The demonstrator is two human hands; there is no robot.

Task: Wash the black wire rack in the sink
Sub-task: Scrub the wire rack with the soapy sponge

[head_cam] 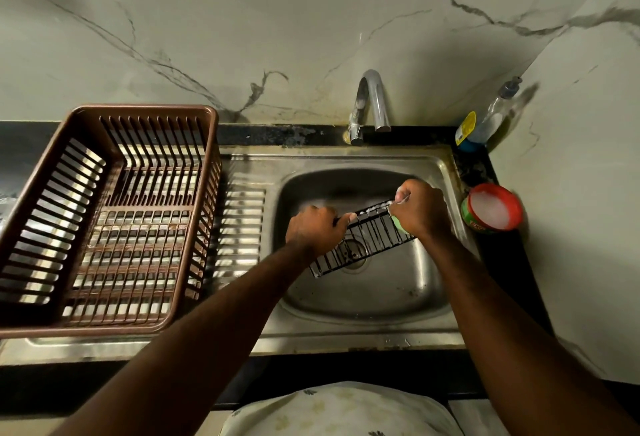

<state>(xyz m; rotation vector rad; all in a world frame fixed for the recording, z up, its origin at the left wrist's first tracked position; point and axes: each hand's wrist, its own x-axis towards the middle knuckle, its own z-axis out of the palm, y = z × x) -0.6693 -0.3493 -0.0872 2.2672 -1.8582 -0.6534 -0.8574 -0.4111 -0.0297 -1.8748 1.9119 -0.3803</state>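
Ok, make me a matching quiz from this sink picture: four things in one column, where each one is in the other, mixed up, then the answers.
Things:
1. black wire rack
2. brown basket
3. red-rimmed tub
4. green scrubber

Places:
A. gripped in the right hand
B. on the drainboard
C. in the sink basin, one end held by the left hand
D. on the dark counter, right of the basin

Pairs: 1-C, 2-B, 3-D, 4-A
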